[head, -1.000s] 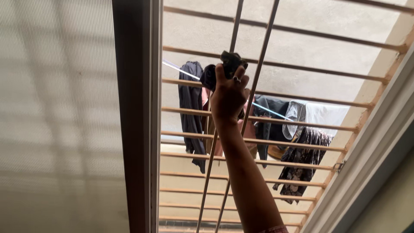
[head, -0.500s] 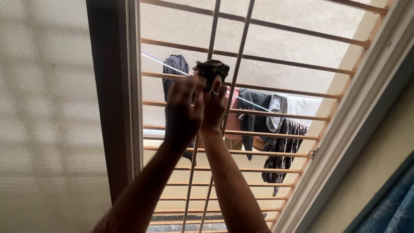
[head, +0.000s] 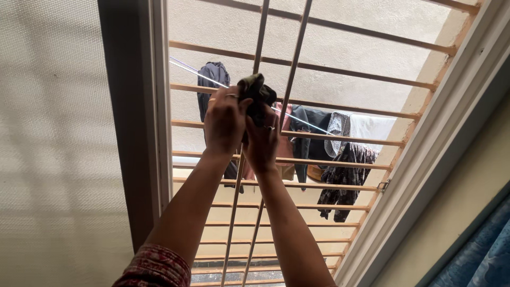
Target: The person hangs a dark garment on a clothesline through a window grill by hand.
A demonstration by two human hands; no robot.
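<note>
Both my hands are raised against a window grille (head: 340, 109) of thin horizontal and vertical bars. A dark crumpled cloth (head: 255, 91) is bunched around a vertical bar, and both hands grip it. My left hand (head: 224, 121), with rings on its fingers, holds the cloth's left side. Just to the right and slightly lower, my right hand (head: 261, 139) also wears a ring and grips the cloth from below. The two hands touch each other.
A mesh screen panel (head: 58, 143) and a dark window frame post (head: 130, 122) fill the left. Outside, clothes (head: 345, 159) hang on a line before a pale wall. The window's right frame (head: 441, 159) slants up; a blue curtain (head: 483, 250) shows bottom right.
A second ago only my right hand held the cloth high on the bar. My left hand has come up and taken hold too, and both hands have shifted slightly lower.
</note>
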